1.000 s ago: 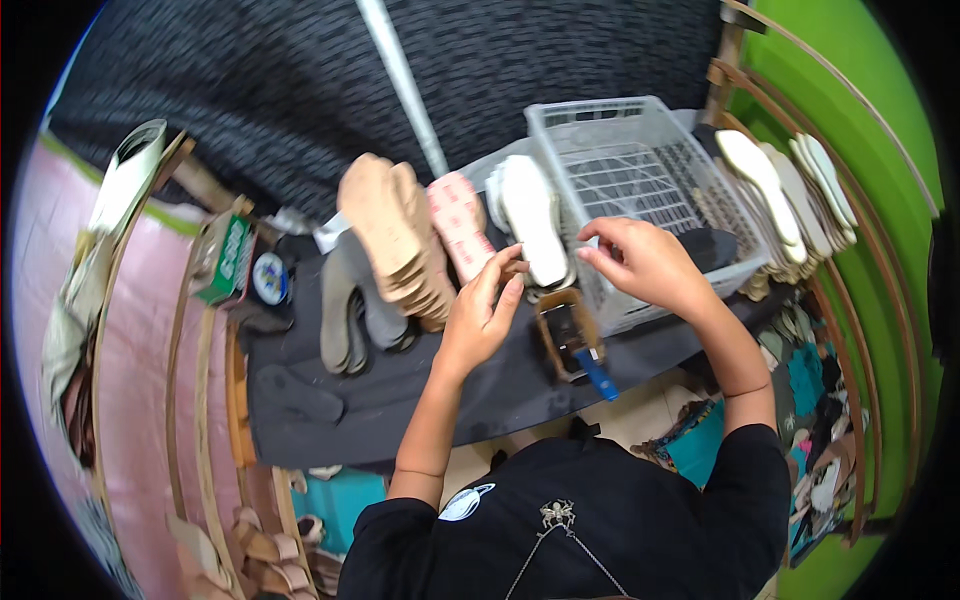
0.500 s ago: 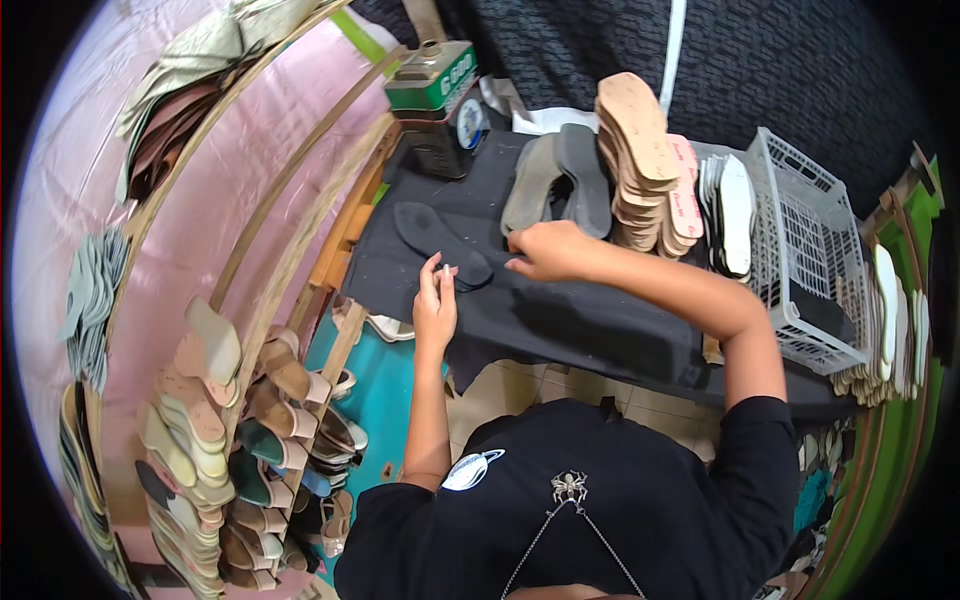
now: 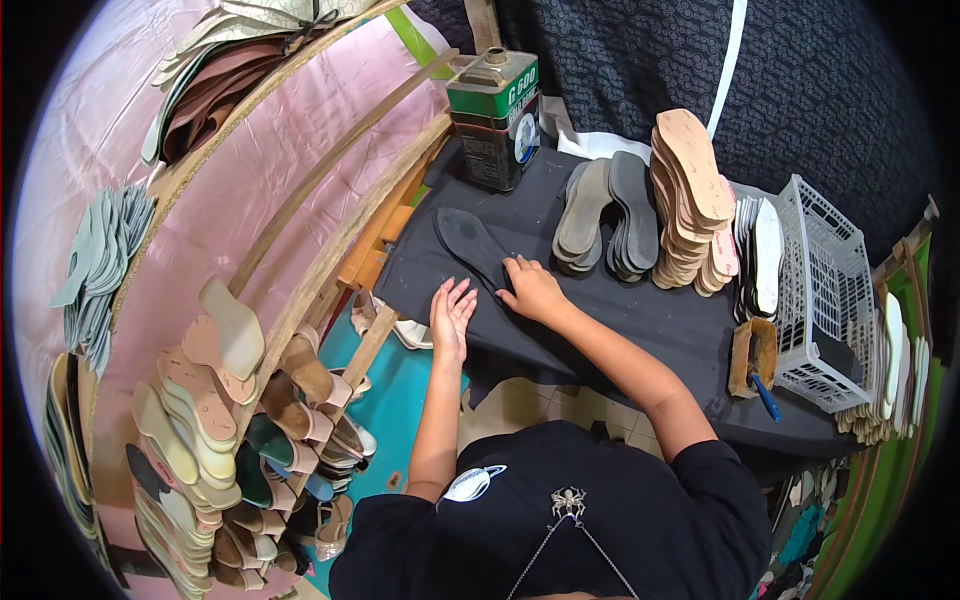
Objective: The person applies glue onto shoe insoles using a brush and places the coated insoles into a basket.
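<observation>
A dark grey shoe sole [image 3: 468, 238] lies flat on the black-covered table, slanting from upper left to lower right. Over its lower right end rests my right hand [image 3: 534, 292], palm down, fingers and thumb apart and touching the sole there; part of that end is hidden beneath it. My left hand [image 3: 451, 316] hovers just below the same end, palm turned up, fingers spread and holding nothing. To the right stand a stack of grey soles [image 3: 584, 212], a stack of darker soles [image 3: 634, 210] and a tall stack of tan insoles [image 3: 690, 190].
A green and black metal can [image 3: 496, 118] stands at the table's far left corner. At the right are white insoles [image 3: 767, 258], a grey plastic crate [image 3: 828, 290] and a small box [image 3: 748, 365] with a blue-handled brush [image 3: 765, 397]. Shoe racks [image 3: 300, 400] line the left.
My right hand has come down onto the sole's end, its fingers spreading. My left hand's fingers have opened more. The whole view has shifted, bringing the small box and brush into sight.
</observation>
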Motion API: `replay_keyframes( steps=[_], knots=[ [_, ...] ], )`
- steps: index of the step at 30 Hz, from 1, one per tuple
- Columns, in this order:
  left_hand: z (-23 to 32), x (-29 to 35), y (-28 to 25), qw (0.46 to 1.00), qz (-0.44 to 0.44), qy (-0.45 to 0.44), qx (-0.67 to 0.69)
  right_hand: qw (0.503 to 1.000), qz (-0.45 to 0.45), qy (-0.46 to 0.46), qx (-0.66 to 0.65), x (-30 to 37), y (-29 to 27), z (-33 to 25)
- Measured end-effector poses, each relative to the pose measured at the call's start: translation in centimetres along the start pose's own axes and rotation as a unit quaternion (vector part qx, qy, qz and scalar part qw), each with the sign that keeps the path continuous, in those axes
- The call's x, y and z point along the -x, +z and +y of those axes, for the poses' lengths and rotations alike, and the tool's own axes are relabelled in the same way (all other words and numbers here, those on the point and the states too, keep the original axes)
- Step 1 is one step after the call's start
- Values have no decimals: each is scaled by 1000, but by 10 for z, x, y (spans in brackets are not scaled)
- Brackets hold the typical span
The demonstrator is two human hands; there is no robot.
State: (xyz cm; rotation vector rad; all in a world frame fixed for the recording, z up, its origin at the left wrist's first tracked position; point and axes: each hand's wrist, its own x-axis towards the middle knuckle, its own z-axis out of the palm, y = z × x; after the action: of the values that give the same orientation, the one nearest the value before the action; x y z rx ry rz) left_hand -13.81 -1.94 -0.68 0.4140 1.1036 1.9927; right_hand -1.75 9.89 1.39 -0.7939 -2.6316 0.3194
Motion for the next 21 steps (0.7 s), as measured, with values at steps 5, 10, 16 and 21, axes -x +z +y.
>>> replay_keyframes(
  steps=[5,10,16,21],
  knots=[
    [-4,-5,-9,996,13,-48,80,1000,3,17,0,2,-3,-2],
    [-5,-12,-14,992,22,-53,113,1000,10,23,-20,16,-35,-11],
    [-6,-17,-14,988,22,-85,124,997,-53,34,-47,58,-82,-12],
    [-4,-7,1,993,-6,-112,43,992,-93,40,-73,95,-114,-4]
  ],
)
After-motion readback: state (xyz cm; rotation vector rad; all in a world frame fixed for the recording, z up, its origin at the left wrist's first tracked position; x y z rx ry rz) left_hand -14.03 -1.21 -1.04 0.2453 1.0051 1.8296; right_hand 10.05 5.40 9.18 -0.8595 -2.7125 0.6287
